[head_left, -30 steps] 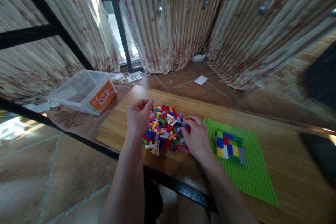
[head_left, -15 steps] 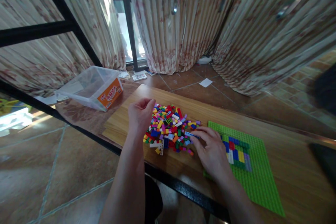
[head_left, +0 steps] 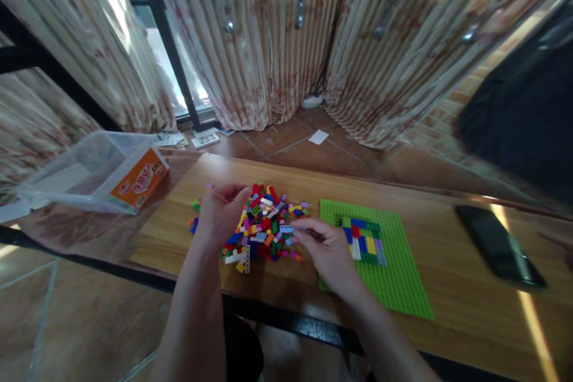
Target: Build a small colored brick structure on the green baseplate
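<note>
A pile of loose toy bricks point(head_left: 264, 230) in many colours lies on the wooden table. My right hand point(head_left: 324, 249) is at the pile's right side, with a long light-blue brick point(head_left: 287, 228) pinched between thumb and fingers. Over the left part of the pile is my left hand point(head_left: 219, 215), fingers curled in toward the thumb. Whatever it may hold is hidden. Right of my right hand lies a green baseplate point(head_left: 398, 274), bearing a low block of built bricks point(head_left: 364, 242) in blue, red, yellow, white, green and purple.
A clear plastic bin point(head_left: 89, 149) with an orange label stands at the left, beyond the table end. On the right of the wooden table point(head_left: 286, 173) lies a black phone point(head_left: 496, 245). Striped curtains point(head_left: 268, 59) hang behind. A dark shape point(head_left: 528, 95) fills the upper right.
The view has swung right, so the bin and pile sit further left and the whole phone shows. My right hand still pinches the light-blue brick; my left hand stays curled over the pile.
</note>
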Tool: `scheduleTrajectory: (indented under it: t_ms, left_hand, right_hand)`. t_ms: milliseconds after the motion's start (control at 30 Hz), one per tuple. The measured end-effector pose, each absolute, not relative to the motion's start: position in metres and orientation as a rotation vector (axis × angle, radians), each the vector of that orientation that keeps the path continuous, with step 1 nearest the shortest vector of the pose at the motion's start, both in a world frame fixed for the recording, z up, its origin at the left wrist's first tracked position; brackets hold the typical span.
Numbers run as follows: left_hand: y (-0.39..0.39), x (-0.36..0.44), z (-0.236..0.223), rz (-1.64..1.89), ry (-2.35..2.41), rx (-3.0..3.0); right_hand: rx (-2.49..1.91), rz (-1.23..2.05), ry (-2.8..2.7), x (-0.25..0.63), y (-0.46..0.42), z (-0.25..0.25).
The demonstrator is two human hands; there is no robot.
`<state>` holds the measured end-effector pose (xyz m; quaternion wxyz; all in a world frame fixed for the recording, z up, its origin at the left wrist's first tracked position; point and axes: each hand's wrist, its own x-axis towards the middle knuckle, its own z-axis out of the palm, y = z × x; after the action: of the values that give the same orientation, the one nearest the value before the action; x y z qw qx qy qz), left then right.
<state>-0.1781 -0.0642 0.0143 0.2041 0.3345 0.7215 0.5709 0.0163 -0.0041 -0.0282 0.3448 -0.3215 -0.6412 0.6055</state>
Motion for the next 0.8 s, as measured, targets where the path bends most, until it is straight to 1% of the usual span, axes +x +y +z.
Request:
scheduleTrajectory:
  t_ms: [133, 200, 333, 467, 633, 733, 800]
  left_hand:
    - [-0.054, -0.158, 0.014, 1.526, 1.891, 1.070]
    - [-0.049, -0.145, 0.013, 1.474, 1.833, 1.174]
    - [-0.038, -0.122, 0.005, 1.317, 1.810, 1.376]
    - [-0.029, -0.103, -0.003, 1.276, 1.786, 1.459]
    - [-0.018, -0.079, -0.007, 1.216, 1.731, 1.595]
    - [-0.012, -0.066, -0.009, 1.151, 1.744, 1.682]
    - [-0.009, -0.059, -0.013, 1.123, 1.754, 1.735]
  right_hand:
    - [-0.832, 1.706, -1.538, 0.028, 0.005, -0.024]
    - [-0.853, 1.688, -1.505, 0.038, 0.012, -0.021]
    - [-1.019, 1.481, -1.537, 0.067, 0.030, -0.017]
    - [-1.133, 1.264, -1.602, 0.104, 0.051, -0.019]
    - [-1.277, 0.938, -1.849, 0.144, 0.070, -0.020]
    - [-1.286, 0.795, -1.974, 0.156, 0.074, -0.020]
    - [-1.242, 0.767, -2.007, 0.159, 0.075, -0.022]
